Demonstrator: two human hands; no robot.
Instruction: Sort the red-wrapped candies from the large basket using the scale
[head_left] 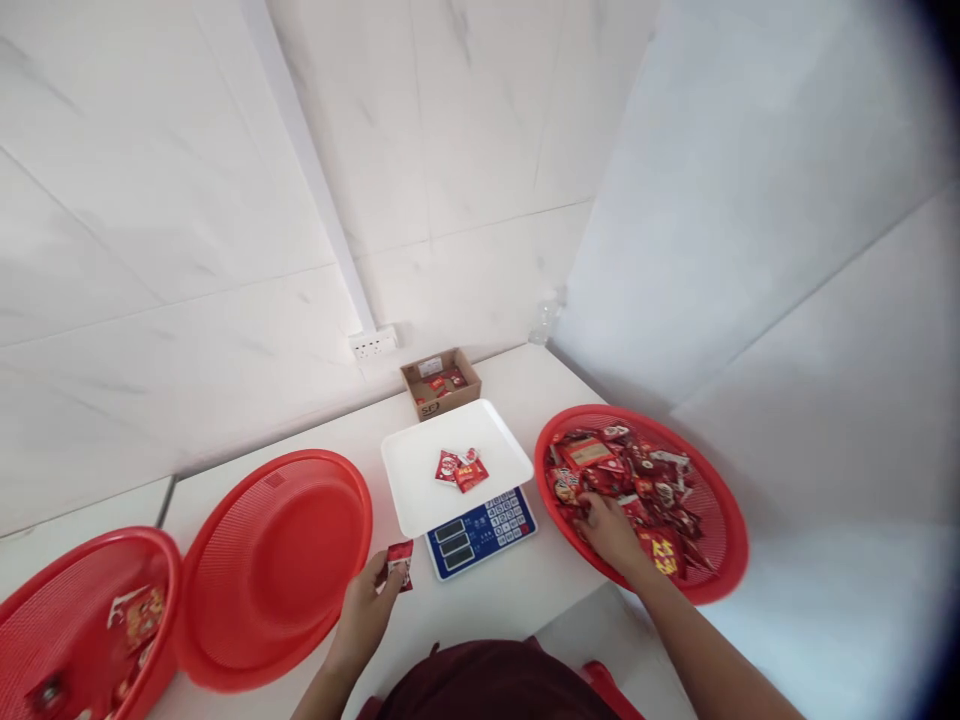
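Observation:
Between thumb and fingers my left hand [369, 608] pinches a small red packet [400, 566], in front of the blue keypad of a digital scale [482, 533]. My right hand [611, 535] reaches into a red plastic basket [726, 530] on the right, its fingers closed among many red snack packets [600, 480]; what they grip, if anything, is hidden. On the scale's white tray [420, 500] lie a few small red packets [471, 474], partly overlapping.
Left of the scale stands an empty red basket [277, 560]. Another red basket [161, 560] at the far left holds several packets. Behind the scale is a cardboard box [441, 402] with red packets, below a wall socket [373, 343]. Walls bound the table's back and right.

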